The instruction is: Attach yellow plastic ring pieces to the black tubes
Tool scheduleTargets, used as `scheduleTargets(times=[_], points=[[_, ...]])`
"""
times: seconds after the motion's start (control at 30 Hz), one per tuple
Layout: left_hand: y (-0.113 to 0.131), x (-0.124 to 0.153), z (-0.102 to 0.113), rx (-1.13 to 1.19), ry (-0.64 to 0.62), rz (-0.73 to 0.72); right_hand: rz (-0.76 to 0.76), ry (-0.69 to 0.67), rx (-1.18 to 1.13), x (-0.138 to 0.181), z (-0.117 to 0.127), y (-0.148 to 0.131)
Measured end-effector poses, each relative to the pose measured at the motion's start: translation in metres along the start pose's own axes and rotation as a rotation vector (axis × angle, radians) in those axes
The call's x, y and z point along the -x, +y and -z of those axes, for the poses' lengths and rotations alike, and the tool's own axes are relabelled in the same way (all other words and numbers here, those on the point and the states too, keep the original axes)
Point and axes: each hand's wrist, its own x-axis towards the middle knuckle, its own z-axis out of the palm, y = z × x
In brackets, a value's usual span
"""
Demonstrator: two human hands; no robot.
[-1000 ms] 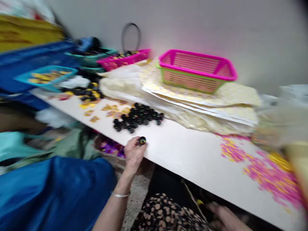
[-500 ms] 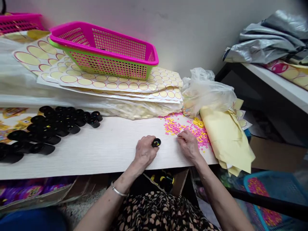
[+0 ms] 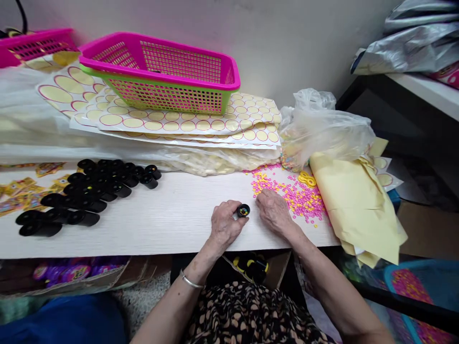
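My left hand (image 3: 226, 223) grips a small black cylindrical container (image 3: 244, 210), its round mouth facing up with small coloured bits showing inside. Just right of it, my right hand (image 3: 274, 210) is closed in a pinch, with the fingertips turned down near the table. Whatever lies between those fingers is hidden. Beside and behind my right hand spreads a scatter of tiny pink and yellow rings (image 3: 301, 203). A few larger yellow rings (image 3: 307, 179) lie at the back of the scatter. On the left, several black containers (image 3: 103, 184) stand grouped.
A pink and green basket (image 3: 161, 91) sits on sheets of round stickers (image 3: 179, 125) along the wall. To the right are a clear plastic bag (image 3: 322, 129) and folded yellow paper (image 3: 353, 205). A blue basket (image 3: 405, 306) with pink pieces is at the lower right.
My right hand has moved slightly left, closer to the container in my left hand. The whole view has shifted a little, so the table's contents appear farther right.
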Motion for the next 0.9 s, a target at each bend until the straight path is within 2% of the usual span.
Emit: scheduleTargets(times=[0.07, 0.13, 0.27, 0.37, 0.47, 0.67, 0.8, 0.9], points=[[0.001, 0.000, 0.000, 0.001, 0.000, -0.002, -0.023, -0.120, -0.072, 0.005, 0.004, -0.003], [0.001, 0.000, 0.000, -0.001, -0.001, -0.001, -0.080, -0.185, -0.100, 0.009, 0.006, -0.005], [0.001, 0.000, 0.000, 0.000, 0.001, -0.003, -0.224, -0.146, -0.168, 0.008, 0.007, -0.006], [0.001, 0.000, 0.000, -0.005, -0.007, -0.007, -0.246, -0.107, -0.308, 0.007, 0.004, -0.003], [0.001, 0.001, 0.000, -0.009, -0.008, -0.005, -0.194, -0.039, -0.400, 0.011, -0.001, 0.000], [0.001, 0.000, 0.000, 0.014, -0.001, -0.029, -0.092, 0.065, -0.284, 0.020, -0.011, -0.004], [0.003, 0.002, 0.000, -0.043, -0.024, -0.059, 0.009, 0.226, -0.406, 0.021, -0.004, -0.011], [0.005, 0.003, 0.001, -0.086, -0.017, -0.067, 0.142, 0.252, -0.424, 0.018, 0.003, -0.018]])
